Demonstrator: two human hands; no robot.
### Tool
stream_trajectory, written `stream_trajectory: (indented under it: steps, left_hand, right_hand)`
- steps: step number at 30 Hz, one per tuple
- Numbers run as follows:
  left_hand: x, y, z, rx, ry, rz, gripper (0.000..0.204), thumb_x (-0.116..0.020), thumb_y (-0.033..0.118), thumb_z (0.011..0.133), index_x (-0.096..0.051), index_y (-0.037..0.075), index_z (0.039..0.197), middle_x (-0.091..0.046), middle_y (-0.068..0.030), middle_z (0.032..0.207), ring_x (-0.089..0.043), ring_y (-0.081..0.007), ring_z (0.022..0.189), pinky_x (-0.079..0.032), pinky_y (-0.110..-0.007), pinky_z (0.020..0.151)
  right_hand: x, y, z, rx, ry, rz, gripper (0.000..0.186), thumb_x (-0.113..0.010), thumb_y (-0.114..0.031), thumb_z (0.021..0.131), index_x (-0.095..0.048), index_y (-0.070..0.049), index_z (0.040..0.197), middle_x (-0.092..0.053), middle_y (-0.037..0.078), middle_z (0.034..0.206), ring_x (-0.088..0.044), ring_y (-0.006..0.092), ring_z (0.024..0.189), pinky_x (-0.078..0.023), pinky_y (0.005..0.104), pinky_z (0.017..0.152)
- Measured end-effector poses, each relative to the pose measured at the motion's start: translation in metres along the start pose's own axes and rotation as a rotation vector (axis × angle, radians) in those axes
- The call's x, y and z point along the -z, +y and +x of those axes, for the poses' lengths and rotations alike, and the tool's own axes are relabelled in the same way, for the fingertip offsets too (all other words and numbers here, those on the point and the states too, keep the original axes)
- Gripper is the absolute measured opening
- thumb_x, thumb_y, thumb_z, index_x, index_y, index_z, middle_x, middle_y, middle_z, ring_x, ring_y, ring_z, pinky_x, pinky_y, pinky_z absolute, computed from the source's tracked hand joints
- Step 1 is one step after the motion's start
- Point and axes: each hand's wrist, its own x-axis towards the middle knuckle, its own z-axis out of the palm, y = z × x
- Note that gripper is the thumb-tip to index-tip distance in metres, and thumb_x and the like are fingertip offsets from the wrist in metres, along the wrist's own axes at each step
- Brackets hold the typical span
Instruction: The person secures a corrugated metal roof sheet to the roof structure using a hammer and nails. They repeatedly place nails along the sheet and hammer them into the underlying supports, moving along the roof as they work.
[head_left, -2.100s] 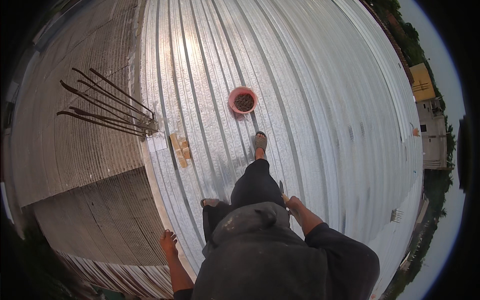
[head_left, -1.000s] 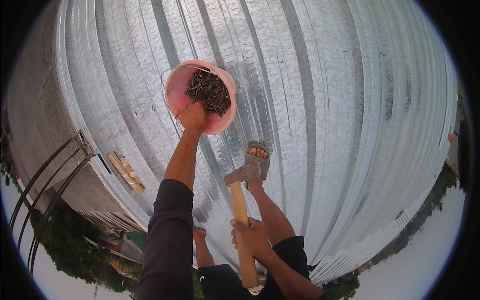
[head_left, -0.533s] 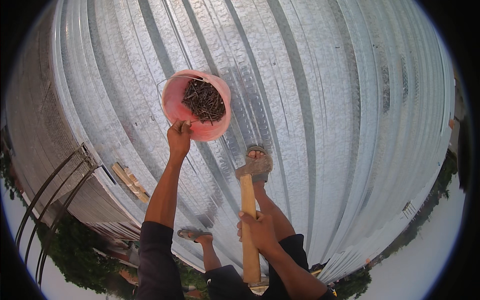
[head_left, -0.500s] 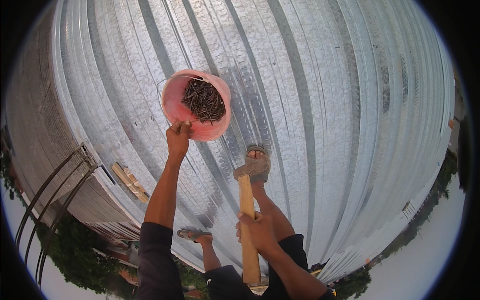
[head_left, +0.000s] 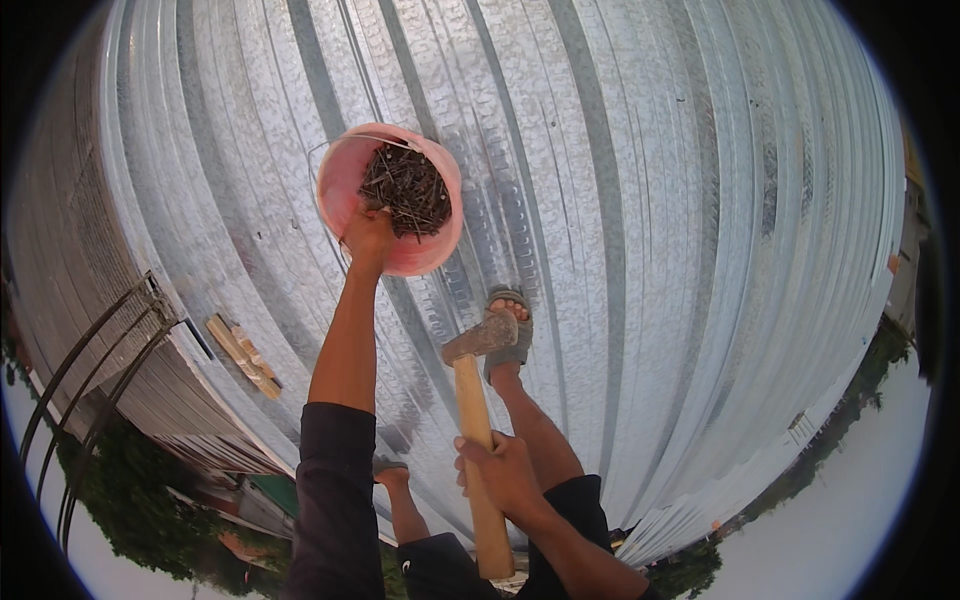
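Observation:
A pink bucket [head_left: 336,190] with a thin wire handle sits tilted on the corrugated metal roof, holding a heap of dark, rusty nails [head_left: 408,190]. Over its near rim reaches my left hand [head_left: 370,236], fingers curled at the edge of the nails; what they pinch is hidden. My right hand [head_left: 500,472] is wrapped around the pale wooden handle of a hammer [head_left: 474,400]. The worn, brownish hammer head points away from me, in front of my sandalled right foot [head_left: 508,320].
Ribbed galvanized roof sheets [head_left: 640,250] spread all around. Wood pieces [head_left: 243,355] lie near the left edge, beside a darker, lower roof [head_left: 60,230]. Black cables [head_left: 75,400] run past that edge. Trees [head_left: 140,505] stand below.
My left hand has moved from the bucket's rim further inside, to the nails. The hammer has shifted slightly left in my right hand, and the view has shifted a little.

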Motion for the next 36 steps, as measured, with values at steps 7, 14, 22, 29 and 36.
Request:
stream_trajectory:
  steps: [7, 14, 22, 29, 36]
  left_hand:
    - [-0.018, 0.022, -0.005, -0.25, -0.074, 0.831, 0.021, -0.057, 0.011, 0.088, -0.07, 0.002, 0.101, -0.073, -0.0272, 0.095, -0.072, -0.0429, 0.091, -0.056, -0.052, 0.077]
    - [-0.008, 0.029, -0.024, -0.343, -0.032, 0.946, 0.022, -0.057, 0.024, 0.092, -0.074, 0.016, 0.103, -0.073, -0.0167, 0.097, -0.072, -0.04, 0.085, -0.056, -0.052, 0.073]
    - [0.019, 0.05, -0.063, -0.421, 0.022, 0.959, 0.019, -0.062, 0.028, 0.094, -0.076, 0.018, 0.104, -0.066, -0.0076, 0.109, -0.072, -0.0336, 0.086, -0.057, -0.049, 0.075]
    - [0.04, 0.07, -0.101, -0.408, 0.19, 0.496, 0.022, -0.066, 0.027, 0.098, -0.076, 0.009, 0.105, -0.072, -0.0066, 0.099, -0.071, -0.0292, 0.089, -0.056, -0.045, 0.074]
    - [0.09, 0.13, -0.193, 0.217, 0.069, -0.76, 0.023, -0.061, 0.027, 0.101, -0.061, 0.005, 0.097, -0.069, -0.0068, 0.092, -0.041, -0.0058, 0.051, -0.031, -0.024, 0.044]
  right_hand:
    - [0.001, -0.011, -0.002, -0.022, -0.01, 0.016, 0.031, -0.071, -0.026, 0.095, -0.062, 0.003, 0.098, -0.065, 0.006, 0.077, -0.064, 0.0124, 0.06, -0.052, 0.0287, 0.053]
    - [0.006, -0.018, -0.003, 0.001, -0.02, 0.019, 0.026, -0.072, -0.021, 0.094, -0.064, 0.003, 0.098, -0.065, 0.007, 0.078, -0.064, 0.0133, 0.061, -0.052, 0.0285, 0.053]
    - [0.007, -0.03, 0.0, 0.058, -0.009, 0.014, 0.03, -0.072, -0.024, 0.093, -0.063, 0.005, 0.095, -0.065, 0.008, 0.076, -0.065, 0.0145, 0.059, -0.052, 0.0295, 0.051]
    - [-0.002, -0.043, 0.008, 0.118, -0.021, -0.07, 0.028, -0.072, -0.022, 0.092, -0.063, 0.004, 0.097, -0.065, 0.007, 0.076, -0.065, 0.0152, 0.058, -0.053, 0.0297, 0.051]
    - [0.031, -0.007, 0.014, 0.18, -0.052, -0.131, 0.02, -0.072, -0.016, 0.092, -0.061, 0.0, 0.097, -0.061, 0.005, 0.075, -0.063, 0.016, 0.06, -0.053, 0.0313, 0.052]
